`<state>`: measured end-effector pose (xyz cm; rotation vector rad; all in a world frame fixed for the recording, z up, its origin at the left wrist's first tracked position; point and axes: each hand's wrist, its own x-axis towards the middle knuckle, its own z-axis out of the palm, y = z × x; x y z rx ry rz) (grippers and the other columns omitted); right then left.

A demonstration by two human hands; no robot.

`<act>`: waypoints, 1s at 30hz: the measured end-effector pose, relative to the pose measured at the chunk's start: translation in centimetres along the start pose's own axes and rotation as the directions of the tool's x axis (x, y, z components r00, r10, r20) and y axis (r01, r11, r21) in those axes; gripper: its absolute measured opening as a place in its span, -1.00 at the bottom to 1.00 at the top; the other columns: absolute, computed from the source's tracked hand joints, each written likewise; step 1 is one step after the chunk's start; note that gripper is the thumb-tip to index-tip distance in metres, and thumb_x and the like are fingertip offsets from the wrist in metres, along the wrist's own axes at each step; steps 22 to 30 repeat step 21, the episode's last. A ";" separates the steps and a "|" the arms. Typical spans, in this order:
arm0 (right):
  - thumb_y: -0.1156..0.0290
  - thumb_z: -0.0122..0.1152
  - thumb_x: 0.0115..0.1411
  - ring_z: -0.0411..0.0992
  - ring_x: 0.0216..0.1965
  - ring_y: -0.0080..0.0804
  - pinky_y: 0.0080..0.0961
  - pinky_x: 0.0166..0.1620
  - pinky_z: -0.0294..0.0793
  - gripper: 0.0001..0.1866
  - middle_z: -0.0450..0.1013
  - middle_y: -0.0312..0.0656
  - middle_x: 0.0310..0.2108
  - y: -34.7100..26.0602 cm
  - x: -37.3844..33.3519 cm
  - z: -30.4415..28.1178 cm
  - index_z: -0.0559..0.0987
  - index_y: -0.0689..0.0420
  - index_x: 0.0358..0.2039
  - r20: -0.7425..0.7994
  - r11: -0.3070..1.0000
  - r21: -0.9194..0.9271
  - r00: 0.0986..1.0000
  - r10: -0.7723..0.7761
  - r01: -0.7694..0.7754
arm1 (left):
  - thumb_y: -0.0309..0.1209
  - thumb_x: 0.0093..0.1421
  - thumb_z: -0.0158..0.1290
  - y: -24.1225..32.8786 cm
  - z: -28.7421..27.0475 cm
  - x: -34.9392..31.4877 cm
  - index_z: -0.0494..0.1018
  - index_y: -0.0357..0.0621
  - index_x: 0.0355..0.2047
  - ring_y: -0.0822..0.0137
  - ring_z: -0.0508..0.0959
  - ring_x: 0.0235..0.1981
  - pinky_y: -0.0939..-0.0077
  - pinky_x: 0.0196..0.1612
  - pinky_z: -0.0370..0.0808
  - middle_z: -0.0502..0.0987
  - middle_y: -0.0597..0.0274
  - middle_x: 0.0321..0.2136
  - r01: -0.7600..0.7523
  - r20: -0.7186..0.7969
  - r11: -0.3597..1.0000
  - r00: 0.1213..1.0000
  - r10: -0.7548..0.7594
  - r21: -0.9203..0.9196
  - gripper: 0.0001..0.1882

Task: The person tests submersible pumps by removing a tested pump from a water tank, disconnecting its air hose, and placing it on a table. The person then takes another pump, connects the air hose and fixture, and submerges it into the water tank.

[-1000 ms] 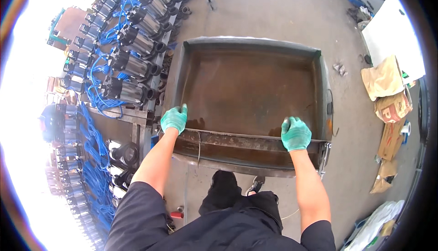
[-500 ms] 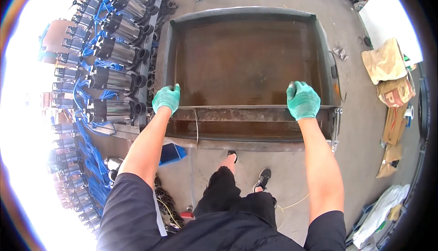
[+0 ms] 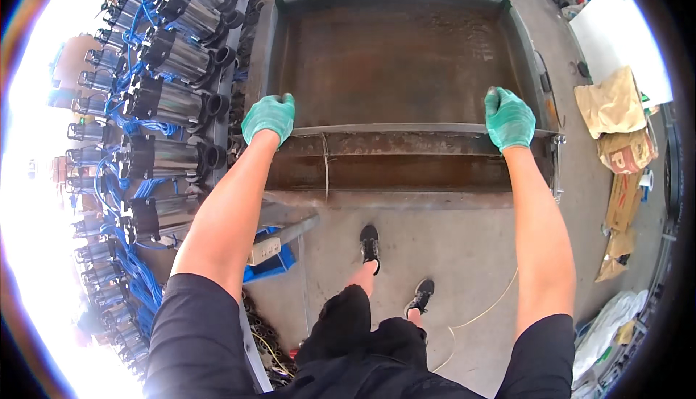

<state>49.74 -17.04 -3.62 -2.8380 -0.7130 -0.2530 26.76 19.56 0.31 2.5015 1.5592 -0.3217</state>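
Observation:
A wide, shallow metal tank (image 3: 384,65) with a rust-brown inside lies in front of me. A flat metal crosspiece (image 3: 406,142) runs along its near part, with a narrower section on my side of it. My left hand (image 3: 269,118), in a green glove, is closed around the left end of the crosspiece's upper edge. At the other end, my right hand (image 3: 510,118), gloved alike, grips the same edge. The undersides of the fingers are hidden. A thin pale tie (image 3: 325,167) hangs over the crosspiece, nearer my left hand.
Rows of steel-bodied pumps (image 3: 174,101) with blue cables (image 3: 130,254) line the left side. A blue bin (image 3: 274,262) stands beneath the tank's near left. Paper sacks (image 3: 616,101) lie at the right, and a thin yellowish cord (image 3: 482,312) runs across the floor.
The tank and both hands have shifted farther from me in the view, and the near section shows wider. My right hand appears farther right. My feet have changed position; both hands keep hold.

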 end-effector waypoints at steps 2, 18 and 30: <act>-0.01 -0.18 0.42 0.57 -0.20 0.05 -0.04 -0.11 0.54 -0.52 0.61 -0.09 -0.24 0.4 0.9 -0.5 0.65 0.01 -0.25 -0.028 1.000 0.002 0.999 0.027 -0.027 | 0.11 0.34 -0.19 1.5 0.2 0.9 0.63 0.04 -0.02 -0.08 0.58 0.06 0.07 0.12 0.50 0.61 -0.04 0.01 -0.026 -0.013 1.000 1.000 0.027 0.012 -0.44; 0.26 0.10 0.33 0.48 -0.19 0.09 -0.14 -0.13 0.49 -0.77 0.51 0.00 -0.29 -4.0 -37.1 -2.6 0.58 0.13 -0.19 0.417 0.522 0.646 0.830 0.370 -0.557 | 0.22 0.35 -0.13 0.9 3.5 6.2 0.53 -0.40 -0.03 -0.08 0.59 -0.12 0.03 -0.04 0.51 0.62 -0.20 -0.08 -0.179 0.024 0.908 0.979 0.203 -0.378 -0.22; 0.12 0.11 0.30 0.54 0.07 -0.15 -0.28 0.10 0.51 -0.58 0.57 -0.14 0.07 -4.5 -66.9 8.5 0.63 0.04 0.06 0.574 -0.224 0.574 0.191 0.797 -0.788 | 0.14 0.37 -0.05 -0.8 3.3 9.4 0.47 -0.39 0.16 0.06 0.54 0.01 0.27 0.17 0.42 0.55 -0.03 0.11 -0.286 0.020 0.841 0.943 0.332 -0.459 -0.26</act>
